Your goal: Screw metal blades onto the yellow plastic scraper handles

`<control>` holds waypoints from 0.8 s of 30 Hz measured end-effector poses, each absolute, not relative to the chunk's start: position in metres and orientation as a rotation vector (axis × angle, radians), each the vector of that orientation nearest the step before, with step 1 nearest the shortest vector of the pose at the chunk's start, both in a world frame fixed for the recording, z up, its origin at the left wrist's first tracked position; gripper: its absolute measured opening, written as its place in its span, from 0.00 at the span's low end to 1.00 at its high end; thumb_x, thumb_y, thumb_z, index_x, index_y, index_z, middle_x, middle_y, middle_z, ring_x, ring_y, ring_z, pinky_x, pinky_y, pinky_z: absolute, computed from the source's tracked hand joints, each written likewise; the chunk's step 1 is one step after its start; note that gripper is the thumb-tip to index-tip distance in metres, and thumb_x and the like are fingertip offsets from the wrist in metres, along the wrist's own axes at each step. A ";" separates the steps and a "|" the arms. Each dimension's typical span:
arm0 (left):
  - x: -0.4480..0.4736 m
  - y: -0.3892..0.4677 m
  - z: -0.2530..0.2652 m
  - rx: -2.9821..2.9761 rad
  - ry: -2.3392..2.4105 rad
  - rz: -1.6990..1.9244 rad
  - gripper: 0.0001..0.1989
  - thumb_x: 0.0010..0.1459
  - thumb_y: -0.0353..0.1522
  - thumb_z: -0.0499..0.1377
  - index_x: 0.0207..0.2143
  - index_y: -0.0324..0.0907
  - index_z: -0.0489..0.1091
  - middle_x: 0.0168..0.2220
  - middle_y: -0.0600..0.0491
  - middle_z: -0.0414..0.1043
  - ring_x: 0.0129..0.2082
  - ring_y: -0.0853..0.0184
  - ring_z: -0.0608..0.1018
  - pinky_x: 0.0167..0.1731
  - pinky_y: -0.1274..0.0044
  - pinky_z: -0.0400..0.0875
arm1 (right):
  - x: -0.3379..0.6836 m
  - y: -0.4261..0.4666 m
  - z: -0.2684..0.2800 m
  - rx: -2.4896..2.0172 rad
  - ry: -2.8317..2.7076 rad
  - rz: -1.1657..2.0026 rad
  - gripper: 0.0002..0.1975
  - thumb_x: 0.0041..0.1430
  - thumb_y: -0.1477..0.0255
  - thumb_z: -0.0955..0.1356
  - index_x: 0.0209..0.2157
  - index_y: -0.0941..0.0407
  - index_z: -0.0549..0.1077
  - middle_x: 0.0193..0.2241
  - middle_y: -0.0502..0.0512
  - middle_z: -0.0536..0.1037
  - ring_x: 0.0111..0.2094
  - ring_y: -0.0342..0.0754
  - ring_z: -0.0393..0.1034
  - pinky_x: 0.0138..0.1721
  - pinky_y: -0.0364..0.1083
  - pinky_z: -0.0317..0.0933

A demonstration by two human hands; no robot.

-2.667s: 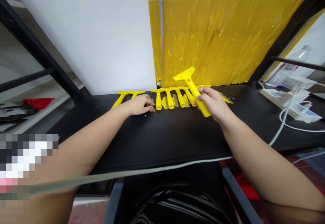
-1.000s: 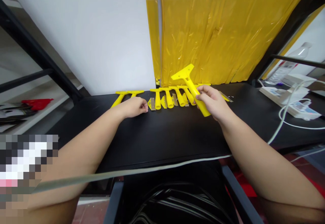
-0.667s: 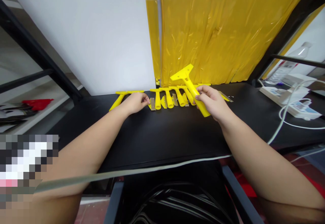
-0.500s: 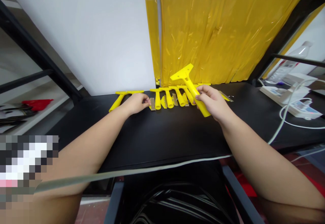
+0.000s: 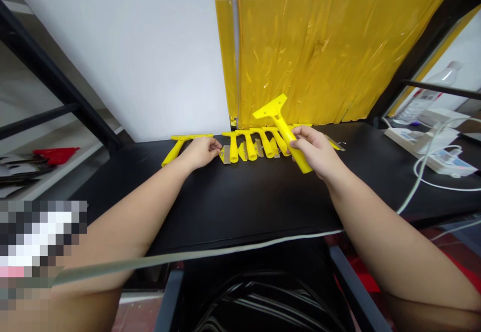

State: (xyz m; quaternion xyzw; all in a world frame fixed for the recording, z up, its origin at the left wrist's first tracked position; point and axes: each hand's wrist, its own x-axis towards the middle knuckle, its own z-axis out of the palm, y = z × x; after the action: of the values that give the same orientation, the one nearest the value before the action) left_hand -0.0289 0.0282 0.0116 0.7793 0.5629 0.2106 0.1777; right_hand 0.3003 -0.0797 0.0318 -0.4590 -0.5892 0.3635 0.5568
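My right hand (image 5: pixel 314 151) is closed around the handle of a yellow T-shaped scraper (image 5: pixel 278 121), raised above the table with its wide head up and to the left. My left hand (image 5: pixel 203 152) rests low at the table, its fingertips pinched at the edge of a small yellow plate (image 5: pixel 222 155) with small dark bits on it. Whatever is between those fingertips is too small to make out. Beside that plate lies a flat brownish strip (image 5: pixel 226 154). Several more yellow scrapers (image 5: pixel 251 146) lie in a row to the right, with similar plates and strips between them.
Another yellow scraper (image 5: pixel 173 154) lies left of my left hand on the black table (image 5: pixel 240 196). A white power strip (image 5: pixel 432 151) with cables stands at the right, near a clear bottle (image 5: pixel 428 94). A pale cord (image 5: pixel 225 252) crosses the front edge.
My left fingertips have shifted slightly left and drawn together, uncovering more of the small yellow plate. My right hand and its scraper have stayed nearly still.
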 end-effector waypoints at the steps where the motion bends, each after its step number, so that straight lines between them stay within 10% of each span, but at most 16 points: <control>1: -0.030 0.030 0.011 2.183 1.594 0.611 0.09 0.57 0.28 0.64 0.41 0.42 0.80 0.39 0.50 0.85 0.40 0.63 0.85 0.48 0.71 0.79 | 0.300 -0.080 0.032 -1.088 -1.390 0.860 0.11 0.48 0.67 0.71 0.35 0.53 0.71 0.24 0.48 0.77 0.24 0.47 0.71 0.27 0.46 0.64; 8: -0.027 0.018 0.019 1.957 1.492 0.782 0.08 0.68 0.30 0.58 0.44 0.39 0.77 0.43 0.45 0.85 0.37 0.66 0.86 0.46 0.72 0.81 | 0.295 -0.078 0.027 -1.149 -1.369 1.044 0.14 0.51 0.64 0.74 0.37 0.54 0.73 0.28 0.52 0.82 0.30 0.50 0.77 0.34 0.47 0.67; 14: 0.015 -0.037 0.028 1.501 0.954 0.670 0.15 0.62 0.39 0.71 0.42 0.36 0.79 0.41 0.43 0.84 0.38 0.63 0.87 0.50 0.67 0.82 | 0.271 -0.072 0.013 -1.117 -1.523 1.245 0.14 0.58 0.61 0.74 0.39 0.56 0.76 0.34 0.56 0.84 0.37 0.51 0.79 0.41 0.48 0.70; 24: 0.037 -0.054 0.025 1.147 0.832 0.797 0.10 0.66 0.32 0.66 0.46 0.38 0.72 0.40 0.46 0.82 0.34 0.63 0.87 0.44 0.66 0.84 | 0.241 -0.069 0.040 -1.198 -2.224 0.530 0.12 0.69 0.68 0.68 0.45 0.59 0.81 0.36 0.57 0.83 0.35 0.50 0.75 0.38 0.48 0.65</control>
State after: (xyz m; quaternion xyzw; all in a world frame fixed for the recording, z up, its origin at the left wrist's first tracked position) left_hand 0.0374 -0.0537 0.0255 0.5124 0.3716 0.3560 0.6874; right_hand 0.2408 -0.0691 0.0403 -0.4461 -0.8280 0.1972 0.2768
